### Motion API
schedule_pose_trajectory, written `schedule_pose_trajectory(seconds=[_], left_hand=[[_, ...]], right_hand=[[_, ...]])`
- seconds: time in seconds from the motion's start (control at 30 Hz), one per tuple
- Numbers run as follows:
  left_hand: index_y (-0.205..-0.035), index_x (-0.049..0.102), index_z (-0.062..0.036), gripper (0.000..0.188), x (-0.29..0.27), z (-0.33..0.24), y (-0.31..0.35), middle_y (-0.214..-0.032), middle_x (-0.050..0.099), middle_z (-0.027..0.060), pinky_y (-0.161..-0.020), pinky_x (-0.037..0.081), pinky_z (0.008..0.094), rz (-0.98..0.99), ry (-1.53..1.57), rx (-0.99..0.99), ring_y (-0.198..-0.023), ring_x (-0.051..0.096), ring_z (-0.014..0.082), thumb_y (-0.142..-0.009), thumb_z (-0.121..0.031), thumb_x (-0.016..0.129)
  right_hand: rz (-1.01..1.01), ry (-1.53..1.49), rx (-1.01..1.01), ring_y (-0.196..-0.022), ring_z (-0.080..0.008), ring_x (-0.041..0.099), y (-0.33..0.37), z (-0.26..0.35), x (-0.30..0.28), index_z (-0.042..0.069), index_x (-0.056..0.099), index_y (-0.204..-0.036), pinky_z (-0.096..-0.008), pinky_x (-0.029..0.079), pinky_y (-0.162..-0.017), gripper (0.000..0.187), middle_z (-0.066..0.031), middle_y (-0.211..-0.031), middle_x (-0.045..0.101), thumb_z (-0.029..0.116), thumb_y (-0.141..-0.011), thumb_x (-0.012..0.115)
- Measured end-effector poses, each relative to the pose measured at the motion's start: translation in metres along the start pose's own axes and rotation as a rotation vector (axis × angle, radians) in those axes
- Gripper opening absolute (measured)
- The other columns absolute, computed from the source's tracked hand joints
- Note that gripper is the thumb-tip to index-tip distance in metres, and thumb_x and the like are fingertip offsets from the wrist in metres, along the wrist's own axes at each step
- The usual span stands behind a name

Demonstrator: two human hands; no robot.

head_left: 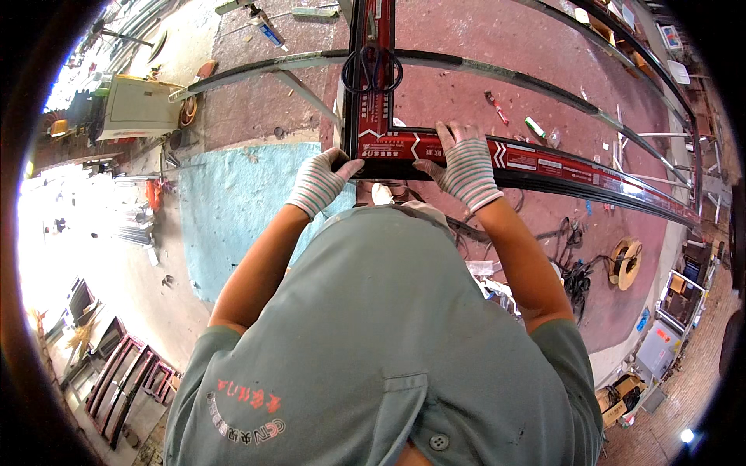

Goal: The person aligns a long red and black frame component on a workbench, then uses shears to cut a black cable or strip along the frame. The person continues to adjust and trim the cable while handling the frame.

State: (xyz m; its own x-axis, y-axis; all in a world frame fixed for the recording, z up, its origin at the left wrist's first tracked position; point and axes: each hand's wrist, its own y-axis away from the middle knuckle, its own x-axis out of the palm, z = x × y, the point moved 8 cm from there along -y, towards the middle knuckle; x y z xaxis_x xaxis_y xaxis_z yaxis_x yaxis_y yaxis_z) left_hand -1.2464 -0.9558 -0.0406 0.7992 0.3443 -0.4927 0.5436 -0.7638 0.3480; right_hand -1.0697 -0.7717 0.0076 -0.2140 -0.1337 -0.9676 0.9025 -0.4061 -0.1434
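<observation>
A dark frame (pixel 536 161) with red printed protective film, like a window or door frame, lies across metal support bars in front of me. My left hand (pixel 320 183), in a striped knit glove, closes round its near left corner, with the thumb along the near edge. My right hand (pixel 466 165), gloved alike, grips the near rail a little right of that corner, fingers over the top and thumb at the near side. Black-handled scissors (pixel 372 71) rest on the rail that runs away from me. Undersides of both grips are hidden.
Long support bars (pixel 264 68) run under the frame. A blue sheet (pixel 241 210) covers the floor at left, near a pale cabinet (pixel 140 107). A sealant tube (pixel 266 29) lies at the far left. Black cords (pixel 575 272) and a spool (pixel 624 262) lie at right.
</observation>
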Motion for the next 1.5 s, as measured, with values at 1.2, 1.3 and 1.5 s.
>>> schedule_pose_trajectory(seconds=[1.2,1.3,1.5], left_hand=[[-0.094,0.066,0.0026,0.032,0.004,0.004,-0.006,-0.077,0.067,0.0095,-0.070,0.050,0.0314,0.054,-0.017,-0.018,-0.071,0.056,0.0135,-0.092,-0.029,0.073],[-0.089,0.063,0.0031,0.030,0.002,-0.003,0.000,-0.073,0.060,0.0047,-0.065,0.046,0.0287,0.035,0.062,0.013,-0.070,0.047,0.0098,-0.093,-0.026,0.072],[-0.093,0.067,0.0023,0.032,0.004,0.012,-0.005,-0.077,0.069,0.0117,-0.069,0.051,0.0323,0.024,0.020,0.000,-0.069,0.058,0.0143,-0.091,-0.029,0.074]], right_hand=[[0.056,0.054,-0.009,-0.116,-0.0392,0.056,0.039,-0.074,-0.012,0.001,0.056,-0.133,-0.0509,0.042,-0.103,0.082,-0.0215,-0.125,0.060,0.058,-0.076,0.074],[0.119,0.011,0.021,-0.120,-0.0399,0.054,0.044,-0.090,-0.016,0.000,0.056,-0.132,-0.0504,0.041,-0.106,0.081,-0.0207,-0.129,0.059,0.054,-0.075,0.078],[0.144,0.028,0.044,-0.127,-0.0414,0.050,0.058,-0.116,-0.017,-0.002,0.052,-0.137,-0.0517,0.036,-0.111,0.087,-0.0243,-0.135,0.054,0.053,-0.074,0.079]])
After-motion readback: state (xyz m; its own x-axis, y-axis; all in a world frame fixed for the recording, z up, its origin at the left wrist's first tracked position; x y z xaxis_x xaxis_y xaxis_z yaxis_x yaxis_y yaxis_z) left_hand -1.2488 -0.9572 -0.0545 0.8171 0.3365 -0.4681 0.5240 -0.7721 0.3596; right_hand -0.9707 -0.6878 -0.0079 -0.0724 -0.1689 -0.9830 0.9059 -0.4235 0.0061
